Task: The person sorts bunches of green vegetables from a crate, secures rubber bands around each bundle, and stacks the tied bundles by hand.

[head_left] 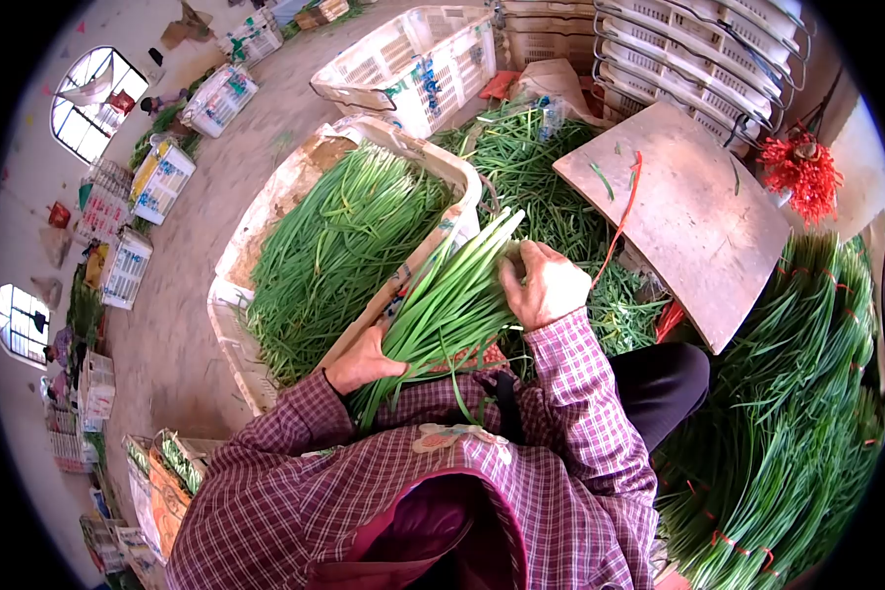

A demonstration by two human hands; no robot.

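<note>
A loose bunch of garlic chives lies across my lap, its pale cut ends pointing up and its green leaves down toward my body. My left hand is closed around the leafy lower part, with the thumb over the leaves. Beside the pale ends, my right hand is pinched shut at the bunch's right edge; what sits between its fingertips is hidden. To the left, a white plastic crate holds a large heap of chives.
On the right stands a board with a red tie on it. Red ties hang beyond. Tied chive bundles are stacked at lower right. Loose leaves lie ahead, near another crate and stacked crates.
</note>
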